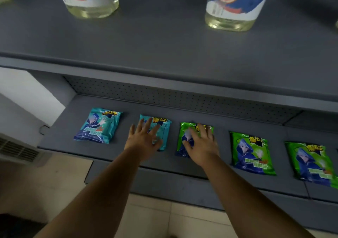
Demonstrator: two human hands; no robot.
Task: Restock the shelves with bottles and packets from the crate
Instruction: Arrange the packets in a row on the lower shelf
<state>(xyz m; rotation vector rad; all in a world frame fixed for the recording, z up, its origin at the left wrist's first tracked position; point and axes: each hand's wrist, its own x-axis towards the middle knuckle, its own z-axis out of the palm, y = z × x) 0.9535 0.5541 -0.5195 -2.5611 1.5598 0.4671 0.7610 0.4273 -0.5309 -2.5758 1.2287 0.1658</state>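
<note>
While both arms were stretched out over the lower shelf (60, 137), the left hand (143, 140) lay flat with its fingers spread and straight across the second teal packet (163, 130), and the right hand (200, 142) sat on the first green packet (184, 137) with fingers bent a bit over its top, more pressing than pinching as far as I could tell. So neither hand really gripped anything, they just rested on the packs they were laying down. Each packet sat directly under its own hand, long axis running front to back on the shelf, printed side up, and the two were just beside each other with a small gap between. Further left was another teal packet (97, 125), and off to the right two more green ones, the nearer green packet (251, 152) and the far green packet (311, 163), all spaced out in one row. My guess is any next slot would be out past the right end, so the right hand was the nearer one for that. Up on the upper shelf (164, 42) two bottles (90, 0) with pale liquid stood well apart, the other bottle (236, 5) more to the right. Couldn't see the crate anywhere. Pale floor tiles (54, 179) showed below.
</note>
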